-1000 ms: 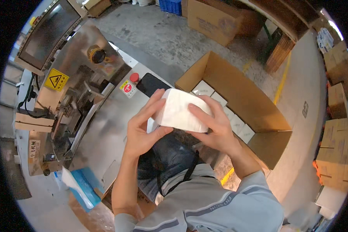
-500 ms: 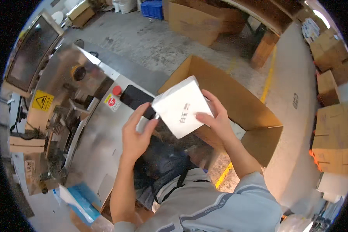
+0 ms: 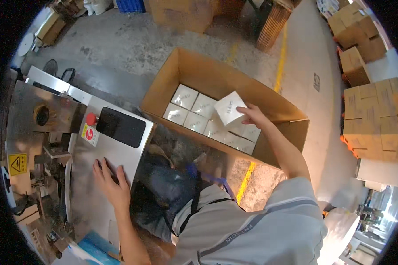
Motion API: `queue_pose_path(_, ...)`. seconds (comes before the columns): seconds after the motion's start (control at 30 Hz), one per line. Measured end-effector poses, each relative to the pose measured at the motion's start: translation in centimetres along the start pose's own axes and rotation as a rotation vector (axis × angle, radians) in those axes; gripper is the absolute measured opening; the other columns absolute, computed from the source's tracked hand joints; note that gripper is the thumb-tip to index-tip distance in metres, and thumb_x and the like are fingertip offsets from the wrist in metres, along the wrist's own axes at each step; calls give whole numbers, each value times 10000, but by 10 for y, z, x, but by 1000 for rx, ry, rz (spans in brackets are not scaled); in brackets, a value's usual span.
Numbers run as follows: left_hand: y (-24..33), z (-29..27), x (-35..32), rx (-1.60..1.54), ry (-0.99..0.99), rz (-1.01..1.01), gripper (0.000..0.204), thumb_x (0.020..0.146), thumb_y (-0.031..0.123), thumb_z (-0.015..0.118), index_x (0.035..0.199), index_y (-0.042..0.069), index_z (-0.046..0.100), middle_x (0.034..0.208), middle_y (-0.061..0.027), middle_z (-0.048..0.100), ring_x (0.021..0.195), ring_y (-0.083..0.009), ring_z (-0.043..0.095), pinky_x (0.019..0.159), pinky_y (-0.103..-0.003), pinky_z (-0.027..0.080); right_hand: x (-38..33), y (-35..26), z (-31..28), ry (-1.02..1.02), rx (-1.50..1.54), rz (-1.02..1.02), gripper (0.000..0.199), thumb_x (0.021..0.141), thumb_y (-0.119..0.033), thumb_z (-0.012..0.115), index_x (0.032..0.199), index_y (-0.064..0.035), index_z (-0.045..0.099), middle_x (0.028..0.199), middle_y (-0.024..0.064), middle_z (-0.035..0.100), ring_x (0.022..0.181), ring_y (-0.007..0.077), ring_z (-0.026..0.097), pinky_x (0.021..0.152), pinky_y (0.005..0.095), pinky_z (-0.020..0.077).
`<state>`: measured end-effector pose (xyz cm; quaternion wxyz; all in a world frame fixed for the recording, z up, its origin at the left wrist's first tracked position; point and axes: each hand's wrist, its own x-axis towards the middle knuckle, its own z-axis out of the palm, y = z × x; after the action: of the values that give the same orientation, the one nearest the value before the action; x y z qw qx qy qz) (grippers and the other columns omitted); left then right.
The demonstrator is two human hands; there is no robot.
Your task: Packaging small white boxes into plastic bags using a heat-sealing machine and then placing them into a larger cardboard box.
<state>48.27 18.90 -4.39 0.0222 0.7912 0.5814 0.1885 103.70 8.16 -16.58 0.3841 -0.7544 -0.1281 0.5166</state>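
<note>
The right hand (image 3: 252,115) grasped a small white box (image 3: 228,107), tilted, just above the rows of white boxes (image 3: 194,112) in the open cardboard carton (image 3: 216,79) — the left hand (image 3: 110,183) lay flat, holding nothing, on the steel machine top (image 3: 88,198).

The light is even and rather bright, and the concrete floor (image 3: 119,39) looks pale grey. Strong white glare burns out the area at 4 o'clock. Soft shadow lies inside the cardboard box (image 3: 199,73). Straight edges curve near the black round rim, where details become soft.
</note>
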Motion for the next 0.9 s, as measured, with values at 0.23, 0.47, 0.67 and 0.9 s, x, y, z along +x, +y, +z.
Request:
queue_pose_path(0.23, 3, -3, 3, -6, -44, -40, 553, 990, 288, 614, 1443, -2, 484, 1537, -285, 385, 1423, -469, 353, 1172, -537, 277, 63, 103, -1, -147, -154, 191, 857, 828, -398, 816, 1492, -43, 405, 1328, 94, 606, 1102, 219, 644, 766, 364, 620)
queue_pose_path(0.47, 6, -5, 6, 45, -65, -17, 546, 992, 281, 607, 1431, -22, 485, 1528, -294, 392, 1405, -472, 382, 1156, -519, 308, 65, 135, 41, -348, -64, 287, 1044, 832, -494, 795, 1587, -67, 215, 1556, 121, 408, 1287, 315, 538, 957, 448, 534)
queue_pose_path(0.67, 7, -2, 8, 59, -51, 2, 535, 980, 247, 609, 1427, -21, 490, 1514, -288, 411, 1382, -462, 412, 1145, -515, 324, 79, 139, 50, -205, -245, 423, 1011, 769, -562, 825, 1502, -21, 386, 1447, 106, 529, 1259, 292, 562, 972, 441, 516)
queue_pose_path(0.9, 10, -3, 10, 56, -40, -13, 523, 977, 240, 605, 1422, -13, 498, 1509, -271, 422, 1375, -451, 427, 1142, -505, 337, 88, 140, 36, -396, -173, 336, 832, 782, -540, 828, 1377, -26, 557, 1260, 63, 655, 1134, 210, 626, 939, 404, 521)
